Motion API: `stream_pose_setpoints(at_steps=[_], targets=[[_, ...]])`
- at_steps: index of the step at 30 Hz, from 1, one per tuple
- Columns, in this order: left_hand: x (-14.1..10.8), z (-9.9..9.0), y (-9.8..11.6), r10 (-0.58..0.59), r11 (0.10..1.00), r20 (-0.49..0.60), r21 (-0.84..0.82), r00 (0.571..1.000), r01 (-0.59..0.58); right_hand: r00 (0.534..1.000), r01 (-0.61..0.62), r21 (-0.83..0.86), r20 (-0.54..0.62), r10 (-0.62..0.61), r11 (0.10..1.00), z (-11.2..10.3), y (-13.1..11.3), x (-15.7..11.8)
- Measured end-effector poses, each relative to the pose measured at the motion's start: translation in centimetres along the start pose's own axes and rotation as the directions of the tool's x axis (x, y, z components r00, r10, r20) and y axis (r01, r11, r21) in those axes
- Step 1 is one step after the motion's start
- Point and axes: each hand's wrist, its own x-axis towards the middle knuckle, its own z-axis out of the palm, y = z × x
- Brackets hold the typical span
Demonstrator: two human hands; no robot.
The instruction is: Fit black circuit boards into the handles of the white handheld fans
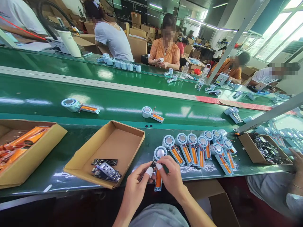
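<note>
At the table's near edge lies a light blue handheld fan (160,153), its round head away from me and an orange battery (158,179) in its open handle. My left hand (140,177) pinches a small dark circuit board (152,164) beside the fan's neck. Over the neck, the fingers of my right hand (170,174) are closed together; what is between them is too small to make out. White covers sit on fingertips of both hands. Several similar open-handled fans (192,140) lie in a cluster to the right.
A cardboard tray (78,160) with several circuit boards (106,170) stands left; a box (47,157) of orange batteries is beyond it. Another box (246,145) of boards is at right, near a co-worker's hand (298,160). Fans rest on the green conveyor (118,107). People work opposite.
</note>
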Motion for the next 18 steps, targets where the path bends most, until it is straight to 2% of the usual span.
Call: stream_pose_setpoints(at_steps=[6,11,18], targets=[[-0.02,-0.23,-0.51,0.022,1.0,-0.008,0.017,1.0,-0.022,0.999,0.046,-0.071,-0.026,-0.048,0.996,0.25,0.03,-0.26],[-0.05,-0.29,-0.94,0.039,0.999,0.009,0.031,0.999,-0.039,0.998,0.037,-0.045,-0.048,-0.039,0.998,0.49,0.02,-0.38],[-0.15,-0.35,-0.47,0.057,0.995,0.013,0.076,0.998,-0.058,0.999,-0.017,-0.029,0.044,0.018,0.999,-0.11,-0.15,-0.15]])
